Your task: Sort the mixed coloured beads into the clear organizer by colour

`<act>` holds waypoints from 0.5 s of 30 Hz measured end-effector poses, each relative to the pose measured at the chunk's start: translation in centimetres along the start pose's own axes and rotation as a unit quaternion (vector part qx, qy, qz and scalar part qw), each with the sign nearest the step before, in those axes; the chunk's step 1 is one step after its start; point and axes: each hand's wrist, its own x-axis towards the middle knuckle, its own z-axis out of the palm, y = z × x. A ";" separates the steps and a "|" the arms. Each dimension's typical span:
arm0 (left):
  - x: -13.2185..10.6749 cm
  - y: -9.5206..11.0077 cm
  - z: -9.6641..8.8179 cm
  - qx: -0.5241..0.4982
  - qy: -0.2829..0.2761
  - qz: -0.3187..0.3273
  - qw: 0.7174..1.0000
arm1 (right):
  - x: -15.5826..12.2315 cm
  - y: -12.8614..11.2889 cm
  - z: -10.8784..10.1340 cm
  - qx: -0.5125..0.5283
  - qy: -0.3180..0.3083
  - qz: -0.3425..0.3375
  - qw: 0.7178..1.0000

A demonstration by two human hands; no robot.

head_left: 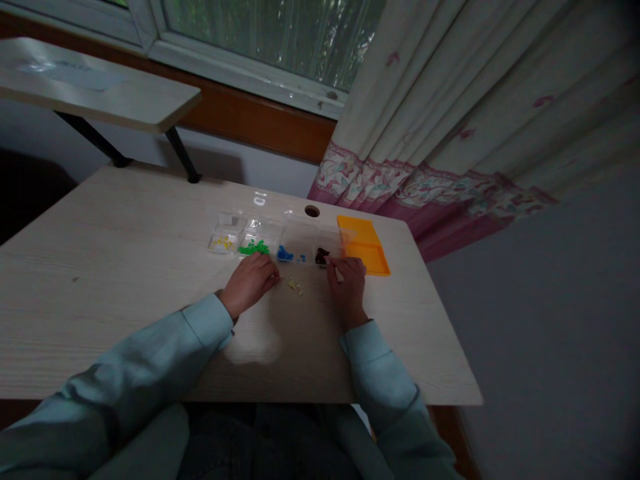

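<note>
A clear plastic sorting box [300, 233] lies on the wooden desk [125, 267], its compartments holding yellow beads [223, 244], green beads [254, 249], blue beads [285, 254] and dark brown beads [321, 254]. A few pale yellow beads [295, 286] lie loose on the desk in front of it. My left hand [249, 283] rests on the desk with fingers curled, its fingertips close to the loose beads. My right hand [349, 285] is pinched at the box's front edge near the dark beads; what it pinches is too small to make out.
An orange lid [365, 247] lies at the right end of the box. A cable hole [312, 211] sits in the desk behind it. A second table [100, 93] stands at the back left; a floral curtain [450, 133] hangs to the right.
</note>
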 end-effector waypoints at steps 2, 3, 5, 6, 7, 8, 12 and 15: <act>0.1 0.0 0.1 -0.005 0.006 0.000 1.000 | -0.1 -0.6 0.3 0.011 -0.009 -0.022 1.000; 0.2 0.0 0.1 -0.015 0.012 -0.002 1.000 | -0.2 -1.1 0.5 0.017 -0.019 -0.034 0.999; 0.3 0.0 0.3 -0.052 0.036 -0.018 0.998 | -0.4 -2.1 0.9 0.028 -0.043 -0.065 0.997; 0.3 0.0 0.5 -0.080 0.055 -0.032 0.995 | -0.6 -2.7 1.1 0.033 -0.055 -0.082 0.995; 0.3 0.0 0.6 -0.113 0.075 -0.047 0.990 | -0.7 -3.3 1.2 0.037 -0.063 -0.098 0.992; 0.3 0.1 0.7 -0.148 0.095 -0.063 0.982 | -0.8 -3.9 1.3 0.039 -0.068 -0.112 0.991; 0.3 0.9 0.9 -0.262 0.132 -0.105 0.950 | -1.2 -6.0 1.4 0.048 -0.052 -0.124 0.990; 0.4 1.6 0.7 -0.303 0.125 -0.115 0.938 | -1.3 -6.8 1.4 0.052 -0.039 -0.119 0.991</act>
